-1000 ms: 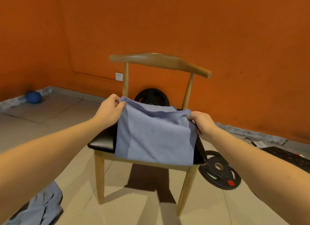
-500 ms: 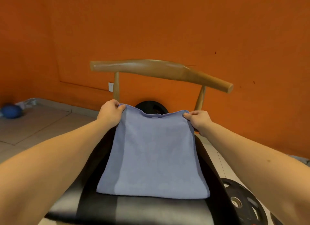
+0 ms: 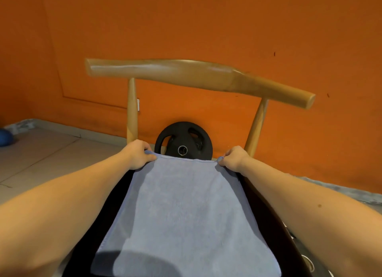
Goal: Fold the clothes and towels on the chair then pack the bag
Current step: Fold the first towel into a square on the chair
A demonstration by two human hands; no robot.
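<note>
- The towel [image 3: 186, 210] (blue-grey) lies flat on the chair [image 3: 198, 76] seat, its far edge pulled straight.
- The left hand [image 3: 138, 155] pinches the far left corner.
- The right hand [image 3: 233, 158] pinches the far right corner.
- A black weight plate [image 3: 183, 140] leans on the orange wall [image 3: 206, 24] behind the chair.

Before you, the black chair seat [image 3: 115, 204] carries one blue towel [image 3: 186, 214] — spread flat down its middle, far hem near the back edge, dark seat showing along both side edges.
</note>
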